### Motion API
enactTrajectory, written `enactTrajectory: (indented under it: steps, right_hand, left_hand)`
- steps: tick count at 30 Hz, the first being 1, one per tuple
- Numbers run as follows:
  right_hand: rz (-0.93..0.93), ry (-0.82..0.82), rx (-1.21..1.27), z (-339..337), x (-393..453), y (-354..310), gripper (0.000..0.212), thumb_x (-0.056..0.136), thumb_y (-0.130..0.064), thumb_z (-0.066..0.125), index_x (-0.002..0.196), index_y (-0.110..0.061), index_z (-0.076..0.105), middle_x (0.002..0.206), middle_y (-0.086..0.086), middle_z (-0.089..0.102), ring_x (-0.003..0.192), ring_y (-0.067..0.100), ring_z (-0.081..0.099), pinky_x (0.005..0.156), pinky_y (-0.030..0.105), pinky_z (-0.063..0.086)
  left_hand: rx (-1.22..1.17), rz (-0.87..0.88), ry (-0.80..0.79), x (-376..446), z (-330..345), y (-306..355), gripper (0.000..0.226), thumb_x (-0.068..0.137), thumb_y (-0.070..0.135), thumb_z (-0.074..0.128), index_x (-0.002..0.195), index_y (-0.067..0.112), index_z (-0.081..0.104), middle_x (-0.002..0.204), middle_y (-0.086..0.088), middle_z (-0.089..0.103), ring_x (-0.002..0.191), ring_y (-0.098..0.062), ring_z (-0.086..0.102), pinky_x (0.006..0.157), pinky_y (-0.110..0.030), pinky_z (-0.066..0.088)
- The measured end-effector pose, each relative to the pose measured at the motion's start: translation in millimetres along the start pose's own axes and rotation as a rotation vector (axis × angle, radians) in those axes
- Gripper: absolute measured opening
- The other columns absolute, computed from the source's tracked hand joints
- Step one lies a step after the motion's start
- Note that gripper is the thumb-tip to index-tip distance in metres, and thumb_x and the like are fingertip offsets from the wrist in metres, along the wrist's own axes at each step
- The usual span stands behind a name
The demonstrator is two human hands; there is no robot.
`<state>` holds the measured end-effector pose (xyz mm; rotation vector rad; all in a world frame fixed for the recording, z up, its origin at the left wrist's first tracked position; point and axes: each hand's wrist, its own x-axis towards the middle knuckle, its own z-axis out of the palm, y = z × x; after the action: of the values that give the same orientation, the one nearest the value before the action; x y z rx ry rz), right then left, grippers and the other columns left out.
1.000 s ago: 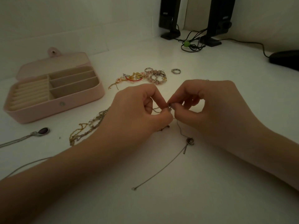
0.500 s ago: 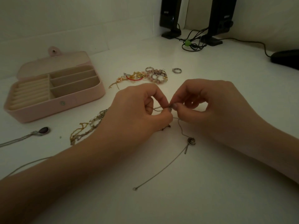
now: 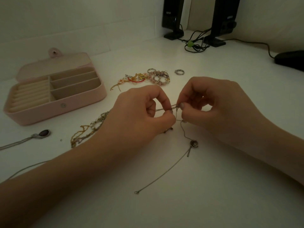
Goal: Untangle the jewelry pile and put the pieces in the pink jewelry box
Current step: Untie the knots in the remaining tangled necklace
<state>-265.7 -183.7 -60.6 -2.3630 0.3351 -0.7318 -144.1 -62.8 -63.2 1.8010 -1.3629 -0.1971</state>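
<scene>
The left hand (image 3: pixel 141 112) and right hand (image 3: pixel 212 104) both pinch a thin silver chain (image 3: pixel 166 109) above the white worktop (image 3: pixel 213 195), and the open pink jewelry box (image 3: pixel 54 111) holds nothing yet, so most work is left

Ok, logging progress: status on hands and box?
Left hand and right hand pinching tangled chain. Pink jewelry box open, compartments look empty. Nothing blocking.

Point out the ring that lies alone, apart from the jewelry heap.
The silver ring right of the bead bracelet cluster lies by itself on bare table; the other ring touches the cluster's upper left edge.
</scene>
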Motion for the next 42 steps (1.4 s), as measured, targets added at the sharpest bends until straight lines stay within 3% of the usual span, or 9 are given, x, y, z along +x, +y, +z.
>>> enactTrajectory:
  steps: [6,11,19,23,29,36,42]
  right_hand:
    - [-0.01,-0.007,-0.025,0.6,-1.2,-0.4,0.011,0.077,-0.015,0.066,0.075,-0.025,0.062,0.064,-0.015,0.057,0.068,0.005,0.057,0.061,0.013,0.046]
    - [-0.049,0.012,-0.147,1.2,-0.8,-0.8,0.006,0.073,-0.022,0.057,0.076,-0.025,0.06,0.065,-0.018,0.055,0.072,0.004,0.056,0.064,0.009,0.042]
    - [-0.073,0.053,-0.06,-1.3,-1.5,1.1,0.007,0.079,-0.015,0.061,0.081,-0.02,0.065,0.07,-0.014,0.06,0.071,0.008,0.059,0.066,0.02,0.048]
    - [-0.098,0.088,-0.058,-1.0,-1.1,-0.3,0.006,0.079,-0.016,0.06,0.082,-0.019,0.064,0.071,-0.014,0.06,0.073,0.009,0.059,0.067,0.021,0.049]
    - [-0.107,0.072,-0.031,0.3,-1.3,-3.1,0.006,0.081,-0.016,0.058,0.082,-0.021,0.061,0.072,-0.015,0.06,0.074,0.007,0.059,0.065,0.017,0.049]
    - [-0.089,0.031,-0.055,1.0,-2.3,-4.0,0.006,0.079,-0.016,0.057,0.081,-0.021,0.059,0.072,-0.011,0.058,0.073,0.01,0.057,0.066,0.025,0.047]
    - [-0.004,-0.03,-0.009,2.5,-3.7,-6.6,0.004,0.078,-0.022,0.053,0.078,-0.026,0.056,0.071,-0.009,0.059,0.072,0.008,0.057,0.061,0.017,0.045]
  left_hand:
    - [0.0,-0.008,-0.032,-1.5,-0.3,1.3,0.008,0.07,0.028,0.061,0.068,0.025,0.054,0.037,0.01,0.034,0.038,-0.006,0.031,0.048,-0.012,0.028]
    - [-0.017,-0.001,-0.072,-1.1,-2.0,1.7,0.009,0.074,0.029,0.06,0.068,0.024,0.057,0.039,0.01,0.035,0.04,-0.006,0.032,0.047,-0.01,0.028]
    - [-0.086,-0.048,0.092,-1.2,-2.1,4.4,0.011,0.084,0.022,0.066,0.076,0.015,0.069,0.033,0.009,0.034,0.029,-0.006,0.027,0.039,-0.004,0.023]
    - [-0.205,-0.095,0.05,-1.4,-1.3,7.8,0.003,0.081,0.022,0.071,0.08,0.019,0.07,0.034,0.01,0.033,0.03,-0.005,0.025,0.039,-0.005,0.024]
    - [-0.318,-0.148,0.019,-0.9,-1.1,9.9,0.009,0.08,0.016,0.071,0.072,0.014,0.069,0.035,0.007,0.031,0.03,-0.004,0.022,0.036,-0.005,0.024]
    - [-0.26,-0.086,0.033,-0.3,-2.3,9.1,0.01,0.08,0.012,0.069,0.071,0.011,0.067,0.035,0.008,0.032,0.031,-0.005,0.023,0.039,-0.004,0.025]
    - [0.003,0.0,0.074,-2.1,-1.6,5.9,0.012,0.076,0.015,0.067,0.065,0.017,0.062,0.035,0.01,0.035,0.034,-0.006,0.031,0.045,-0.006,0.027]
